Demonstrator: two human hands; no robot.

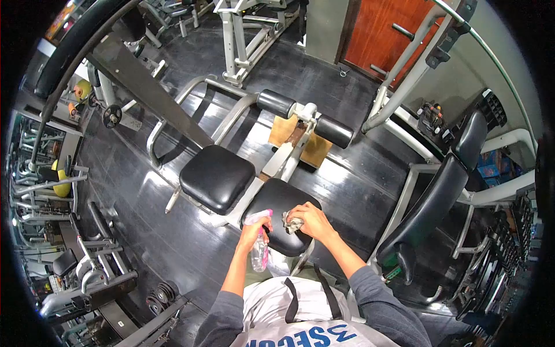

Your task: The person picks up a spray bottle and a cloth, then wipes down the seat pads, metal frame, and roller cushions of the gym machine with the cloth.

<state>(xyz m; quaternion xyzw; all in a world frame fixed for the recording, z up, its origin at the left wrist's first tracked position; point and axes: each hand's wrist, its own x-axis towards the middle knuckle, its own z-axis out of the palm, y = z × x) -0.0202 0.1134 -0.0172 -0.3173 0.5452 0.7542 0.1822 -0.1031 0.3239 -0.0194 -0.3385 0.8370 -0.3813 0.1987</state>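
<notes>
1. At my left, my left hand (252,236) is clamped round the spray bottle (259,258), just below its pink-and-white head. For good wiping, I judge it best to hold the bottle upright and clear of the padding, with a finger ready at the trigger. I cannot tell which way the nozzle points.
2. In the middle is the black seat pad (284,196) that I seem to be wiping. I would work it in overlapping strokes from the far edge towards me, following the rounded corners and rim, where moisture and grime could be missed.
3. At my right, my right hand (314,222) is closed on a crumpled cloth (292,224). Pressing with flat fingers and turning to a clean fold should clean better than rubbing with a tight wad.
4. As for where things lie: a second black seat (217,178) is beyond my left hand, further left and just beside the one I am at.
5. The bottle hangs down from my left fist, its lower end towards my body, over the near left edge of the pad.
6. The pad spreads beneath and between my hands; neither grips it.
7. The cloth bunches out on the left of my right fingers, over the pad's right half; whether it presses on the surface I cannot tell.
</notes>
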